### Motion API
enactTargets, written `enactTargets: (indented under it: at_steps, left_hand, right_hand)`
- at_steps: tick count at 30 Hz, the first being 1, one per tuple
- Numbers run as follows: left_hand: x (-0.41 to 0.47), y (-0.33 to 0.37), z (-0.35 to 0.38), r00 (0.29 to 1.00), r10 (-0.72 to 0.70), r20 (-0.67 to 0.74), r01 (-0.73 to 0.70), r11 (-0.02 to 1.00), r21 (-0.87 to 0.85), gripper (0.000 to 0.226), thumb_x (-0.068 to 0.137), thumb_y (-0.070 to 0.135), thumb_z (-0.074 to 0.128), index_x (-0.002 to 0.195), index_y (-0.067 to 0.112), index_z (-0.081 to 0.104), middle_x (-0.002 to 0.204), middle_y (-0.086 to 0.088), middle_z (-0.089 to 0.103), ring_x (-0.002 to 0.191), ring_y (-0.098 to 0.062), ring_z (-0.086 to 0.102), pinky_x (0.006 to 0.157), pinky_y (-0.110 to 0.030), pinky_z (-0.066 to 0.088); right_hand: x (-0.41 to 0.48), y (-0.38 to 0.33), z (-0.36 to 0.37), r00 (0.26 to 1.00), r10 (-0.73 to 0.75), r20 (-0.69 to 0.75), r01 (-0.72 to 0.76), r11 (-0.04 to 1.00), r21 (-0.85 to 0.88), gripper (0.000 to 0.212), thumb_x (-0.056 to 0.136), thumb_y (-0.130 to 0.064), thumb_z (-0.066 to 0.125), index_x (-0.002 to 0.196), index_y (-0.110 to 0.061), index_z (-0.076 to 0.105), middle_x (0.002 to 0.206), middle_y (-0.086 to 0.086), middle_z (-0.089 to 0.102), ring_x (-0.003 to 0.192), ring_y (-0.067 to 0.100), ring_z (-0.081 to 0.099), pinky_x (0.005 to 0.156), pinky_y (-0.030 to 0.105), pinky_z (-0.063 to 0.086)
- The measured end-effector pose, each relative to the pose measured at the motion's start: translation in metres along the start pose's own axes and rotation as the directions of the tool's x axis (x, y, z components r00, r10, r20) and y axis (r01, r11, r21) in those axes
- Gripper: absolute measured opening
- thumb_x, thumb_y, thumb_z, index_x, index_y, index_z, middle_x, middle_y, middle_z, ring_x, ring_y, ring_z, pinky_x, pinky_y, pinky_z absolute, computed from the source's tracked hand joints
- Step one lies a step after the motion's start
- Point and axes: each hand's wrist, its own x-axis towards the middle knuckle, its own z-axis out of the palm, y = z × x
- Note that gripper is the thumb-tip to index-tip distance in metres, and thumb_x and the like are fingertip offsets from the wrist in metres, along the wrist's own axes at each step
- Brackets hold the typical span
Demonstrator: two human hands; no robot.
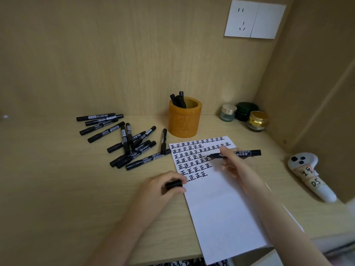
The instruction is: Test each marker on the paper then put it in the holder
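Head view, loose markers (123, 139) left of holder (184, 120), 3 jars (246, 111) right

The person's left hand (163, 186) and right hand (232, 162) are bare, with short, rounded fingertips. The left forearm (134, 223) and right forearm (278, 217) are also bare, slender and smooth along all of their visible length. At the bottom edge, a strip of black-and-white patterned cloth (192, 263) shows between the arms; it may be clothing, but that cannot be told.

The wooden desk (57, 179) bears paper (221, 208), loose markers (124, 141), holder (184, 120), three jars (245, 111), controller (311, 177).
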Motion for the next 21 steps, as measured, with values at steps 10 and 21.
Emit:
enactTargets:
  at_steps: [10,21]
  left_hand:
    - [-0.002,0.001,0.001,0.994,-0.001,0.105,-0.009,0.996,0.09,0.023,0.078,0.034,0.07,0.096,0.048,0.067,0.089,0.029,0.069,0.071,-0.013,0.06,0.066,-0.02,0.047]
    - [-0.002,0.0,0.001,0.992,0.0,0.122,-0.013,0.995,0.098,0.024,0.08,0.035,0.068,0.097,0.05,0.064,0.091,0.027,0.07,0.076,-0.003,0.062,0.063,-0.011,0.043]
  right_hand:
    - [-0.001,0.012,0.005,0.988,-0.14,-0.064,0.128,0.978,-0.163,0.032,0.083,-0.013,0.073,0.058,-0.017,0.053,0.046,-0.004,0.044,0.041,0.009,0.036,0.049,0.024,0.031]
    - [0.0,0.018,0.006,0.981,-0.187,-0.051,0.173,0.963,-0.205,0.029,0.086,-0.013,0.07,0.063,-0.015,0.052,0.043,-0.016,0.05,0.04,-0.001,0.044,0.048,0.012,0.032]
